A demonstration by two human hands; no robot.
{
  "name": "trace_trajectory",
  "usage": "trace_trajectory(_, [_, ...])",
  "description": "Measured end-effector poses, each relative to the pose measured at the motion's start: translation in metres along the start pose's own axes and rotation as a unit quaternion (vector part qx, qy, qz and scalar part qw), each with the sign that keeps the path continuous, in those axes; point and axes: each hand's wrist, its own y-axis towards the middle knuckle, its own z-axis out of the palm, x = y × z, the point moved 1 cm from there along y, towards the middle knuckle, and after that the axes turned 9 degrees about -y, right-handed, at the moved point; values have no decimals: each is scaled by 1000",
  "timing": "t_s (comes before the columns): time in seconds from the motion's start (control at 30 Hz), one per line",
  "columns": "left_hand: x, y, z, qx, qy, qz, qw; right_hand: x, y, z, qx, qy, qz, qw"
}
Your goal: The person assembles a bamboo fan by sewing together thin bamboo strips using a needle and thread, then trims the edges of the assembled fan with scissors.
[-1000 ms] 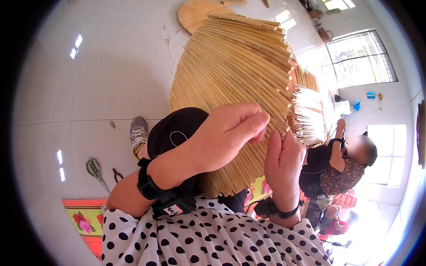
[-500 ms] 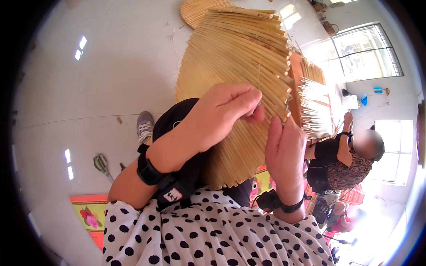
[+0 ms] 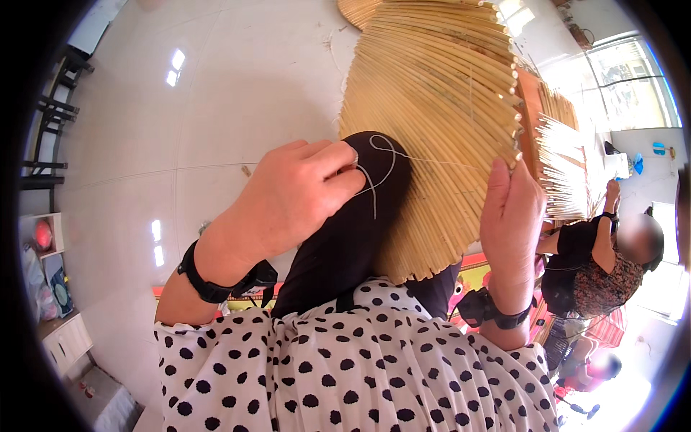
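Observation:
A fan-shaped mat of tan reed stalks (image 3: 432,93) lies across my lap, its cut ends along the right edge. My left hand (image 3: 302,191) is closed above my dark-trousered knee, with a ring-like band on one finger. From its fingers a pale thread (image 3: 394,153) loops over the knee and runs taut across the stalks toward the right edge. Whether a needle is in the fingers I cannot tell. My right hand (image 3: 512,212) pinches the mat's right edge between thumb and fingers, near where the thread ends.
Another reed piece (image 3: 358,11) lies on the tiled floor at the far side. Right of the mat, bundled thin stalks (image 3: 565,169) rest by an orange board (image 3: 530,108). A co-worker (image 3: 590,266) sits at the right. Shelves (image 3: 54,288) stand at the left.
My left hand has moved left, away from the mat's edge, drawing out the thread. My right hand stays at the edge. The whole view has shifted, bringing the left-hand shelves in.

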Motion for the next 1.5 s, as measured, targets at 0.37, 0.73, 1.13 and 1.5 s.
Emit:
trace_trajectory(0.37, [35,-88,48,37,-148,-277,949,-1,-3,4,-35,33,-10,999])
trace_trajectory(0.73, [49,-99,69,-12,-292,-344,892,0,-3,-2,8,-4,13,1000])
trace_trajectory(1.13, [40,-82,42,-14,-221,-295,929,-3,-2,-1,11,-3,19,1000])
trace_trajectory(1.5, [65,-137,72,-19,-259,-389,884,-13,-8,7,-41,39,8,998])
